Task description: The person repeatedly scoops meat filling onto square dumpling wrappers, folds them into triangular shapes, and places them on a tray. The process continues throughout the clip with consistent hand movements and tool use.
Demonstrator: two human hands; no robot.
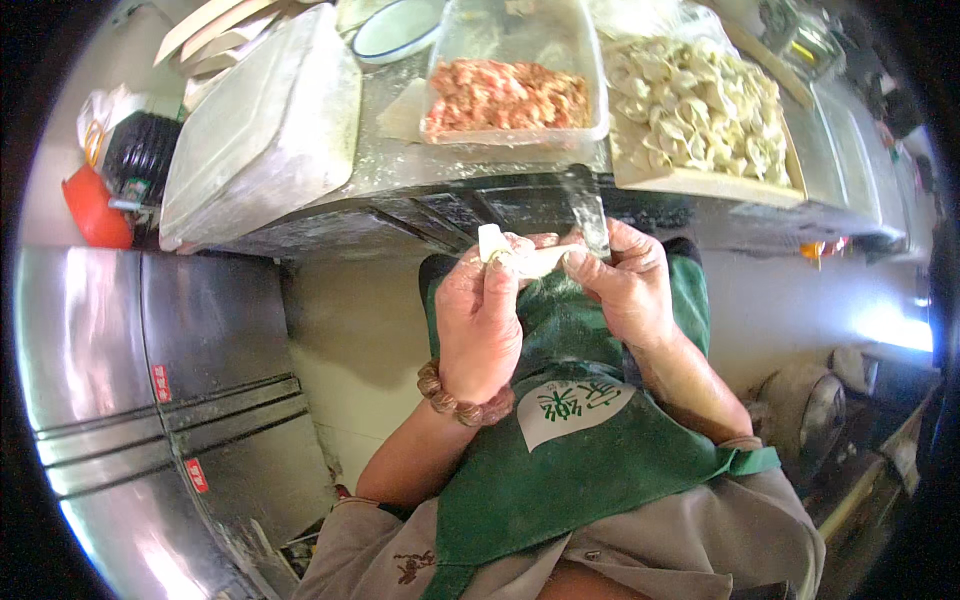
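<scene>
Between my two hands is a pale dough wrapper [541, 262], folded over, above my green-aproned lap. My left hand [480, 315], with a brown bead bracelet at its wrist, pinches one end between thumb and fingers. A white corner of dough stands up beyond that thumb. The thumb of my right hand [630, 281] presses the wrapper's other end. That same hand also holds a flat, flour-dusted spatula [589, 214], whose blade points away from me towards the counter. Any filling inside the wrapper is hidden by the dough and my fingers.
A clear plastic tub [517, 137] of minced meat [510, 97] stands on the floury counter [390, 161]. Right of it, a wooden tray [712, 184] holds a heap of folded dumplings [697, 112]. To the left are a large pale bin [262, 127] and a blue-rimmed enamel dish [397, 30].
</scene>
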